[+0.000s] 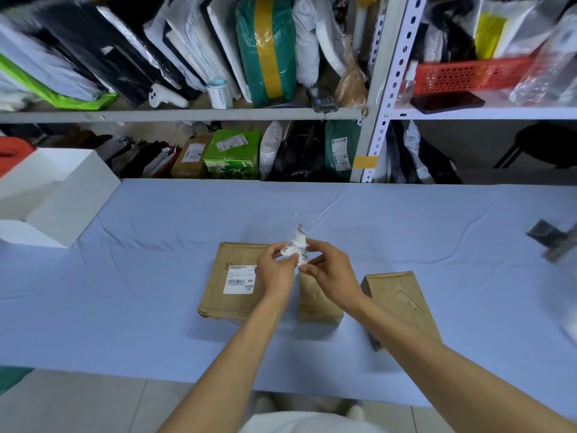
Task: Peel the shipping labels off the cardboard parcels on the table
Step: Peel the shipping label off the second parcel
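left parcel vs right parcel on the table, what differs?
Left parcel carries an intact white barcode label; right parcel shows only torn residue. Left parcel sits roughly square to the viewer; right parcel is turned at an angle. Both are brown cardboard on the blue table cover.

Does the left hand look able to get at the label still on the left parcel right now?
Probably yes, once freed: the left hand is right beside the stuck label, nothing between, but it and the right hand pinch a crumpled label.

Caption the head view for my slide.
Left hand and right hand pinch a crumpled label above three parcels; only the leftmost parcel is labelled.
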Motion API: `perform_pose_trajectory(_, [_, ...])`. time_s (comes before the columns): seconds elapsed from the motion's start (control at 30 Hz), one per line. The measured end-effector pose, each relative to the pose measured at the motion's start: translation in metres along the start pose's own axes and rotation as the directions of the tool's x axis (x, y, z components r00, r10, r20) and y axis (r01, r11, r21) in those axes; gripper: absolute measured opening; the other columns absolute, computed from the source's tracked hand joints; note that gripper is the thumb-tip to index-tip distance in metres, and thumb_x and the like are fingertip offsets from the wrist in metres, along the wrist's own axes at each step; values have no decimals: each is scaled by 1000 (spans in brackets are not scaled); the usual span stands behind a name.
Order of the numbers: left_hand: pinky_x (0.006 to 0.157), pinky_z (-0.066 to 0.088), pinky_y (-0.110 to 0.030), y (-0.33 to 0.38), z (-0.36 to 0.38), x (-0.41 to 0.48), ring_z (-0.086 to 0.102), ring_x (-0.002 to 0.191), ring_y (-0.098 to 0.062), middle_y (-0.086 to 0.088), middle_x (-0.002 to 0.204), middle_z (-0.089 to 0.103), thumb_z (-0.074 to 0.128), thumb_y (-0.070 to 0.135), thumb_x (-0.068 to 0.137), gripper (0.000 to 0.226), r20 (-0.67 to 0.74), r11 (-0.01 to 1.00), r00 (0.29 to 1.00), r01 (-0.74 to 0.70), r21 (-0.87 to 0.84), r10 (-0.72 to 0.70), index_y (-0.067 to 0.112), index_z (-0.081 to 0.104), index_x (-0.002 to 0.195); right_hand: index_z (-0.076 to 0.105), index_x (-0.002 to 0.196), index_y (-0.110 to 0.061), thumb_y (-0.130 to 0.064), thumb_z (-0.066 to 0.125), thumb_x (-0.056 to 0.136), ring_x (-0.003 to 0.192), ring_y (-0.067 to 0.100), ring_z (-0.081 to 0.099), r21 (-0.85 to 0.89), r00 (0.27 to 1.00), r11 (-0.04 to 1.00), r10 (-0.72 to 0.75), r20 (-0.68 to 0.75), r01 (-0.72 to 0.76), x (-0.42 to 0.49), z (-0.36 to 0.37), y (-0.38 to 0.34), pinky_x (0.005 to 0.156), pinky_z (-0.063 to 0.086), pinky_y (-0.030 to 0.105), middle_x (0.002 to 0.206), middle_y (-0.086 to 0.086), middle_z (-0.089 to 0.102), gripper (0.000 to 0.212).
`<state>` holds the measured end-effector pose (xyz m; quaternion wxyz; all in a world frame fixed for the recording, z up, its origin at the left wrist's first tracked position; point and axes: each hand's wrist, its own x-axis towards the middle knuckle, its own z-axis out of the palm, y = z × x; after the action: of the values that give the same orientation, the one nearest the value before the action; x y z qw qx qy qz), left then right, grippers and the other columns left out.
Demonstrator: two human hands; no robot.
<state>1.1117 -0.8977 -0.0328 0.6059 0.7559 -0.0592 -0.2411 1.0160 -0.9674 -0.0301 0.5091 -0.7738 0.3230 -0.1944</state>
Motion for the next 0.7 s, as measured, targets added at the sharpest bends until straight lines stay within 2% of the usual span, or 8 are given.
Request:
perform_pose_trajectory(0.13, [84,55,-33,0,-1,0,68,90,-17,-1,96,72,70,3,76,24,-4,1000,1000,-10,20,10,18,69,95,58,130,-9,-7,75,82,81,2,64,20,999,1000,17,-44,-16,1,-2,0,75,52,14,115,5,61,51])
perform_pose_trajectory(0.23, [80,57,-33,-2,0,-1,69,88,-18,0,92,72,71,4,76,23,31,1000,1000,-3,13,3,25,69,85,55,133,-7,-1,72,83,73,1,62,-28,1000,1000,-1,-5,1,4,-2,-2,73,50,10,111,3,56,53])
perform_pose_trajectory(0.33, [85,57,-37,-2,0,3,68,95,-19,2,103,69,74,5,75,26,70,1000,997,30,-4,-30,30,70,75,64,123,-6,-1,72,83,74,14,63,-108,1000,994,-5,16,6,6,-3,-3,80,54,26,101,3,56,41])
perform_pose_trajectory(0.4, [83,57,-32,-2,-1,5,68,95,-19,-2,105,67,73,0,77,21,131,994,989,84,-70,-75,18,74,87,70,109,-10,-4,73,81,77,18,62,-151,999,988,-34,3,34,8,-4,0,79,53,31,92,3,57,29])
perform_pose_trajectory(0.47, [74,57,-23,2,-1,3,68,82,-17,-6,90,69,69,-4,81,24,216,985,973,112,-131,-82,3,70,104,74,101,-11,-6,73,82,76,15,59,-176,999,983,-49,-7,47,9,-6,3,74,49,24,84,1,57,20])
perform_pose_trajectory(0.5, [73,56,-22,2,0,3,67,80,-16,-6,87,69,69,-3,81,26,234,988,971,89,-130,-57,5,69,106,74,96,-11,-6,73,82,74,14,58,-171,999,985,-42,-22,38,10,-6,5,70,46,22,81,0,56,15])
perform_pose_trajectory(0.6, [78,53,-25,3,0,5,65,80,-14,-6,87,71,74,8,80,24,241,998,970,5,-58,9,21,68,99,72,85,-9,-4,69,85,69,12,57,-94,995,996,-8,-99,-1,11,-7,8,65,42,16,76,-3,54,6])
perform_pose_trajectory(0.7, [79,51,-25,3,3,3,67,82,-13,0,84,73,74,9,79,12,237,998,970,-46,-38,54,19,69,83,71,82,-11,-3,67,86,73,9,59,-32,991,999,-1,-137,-4,11,-9,7,66,44,13,83,-4,55,10])
